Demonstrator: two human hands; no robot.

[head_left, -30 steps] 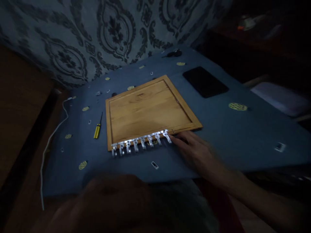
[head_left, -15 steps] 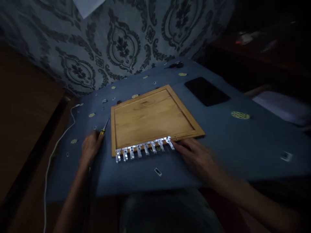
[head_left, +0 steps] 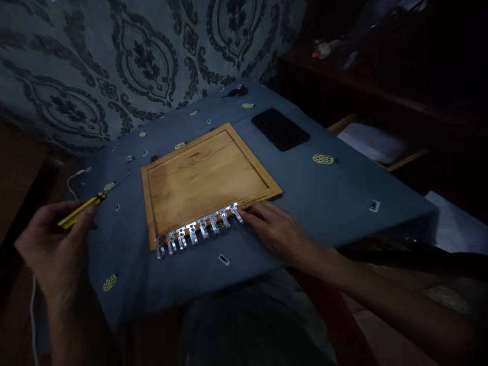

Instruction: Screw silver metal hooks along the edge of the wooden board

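Observation:
My left hand (head_left: 63, 244) is raised at the table's left edge, its fingers closed round the yellow handle of a screwdriver (head_left: 80, 211) whose thin shaft points away to the right. A framed wooden board (head_left: 206, 180) lies flat on the blue tablecloth. Along its near edge runs a shiny metal hook rail (head_left: 193, 234), with several hooks hanging past the wood. My right hand (head_left: 272, 229) rests by the board's near right corner, its fingertips pinching the rail's right end; the thumb is partly hidden.
A black tablet or phone (head_left: 281, 128) lies beyond the board to the right. At the far corner is a small dark object (head_left: 238, 91). Small bits (head_left: 129, 158) lie left of the board. A white cable (head_left: 33, 320) hangs at the left; an open drawer (head_left: 373, 142) stands at the right.
My left hand has lifted from the cloth and come nearer and left with the screwdriver. My right hand stays at the rail's end. The view has swung to the right.

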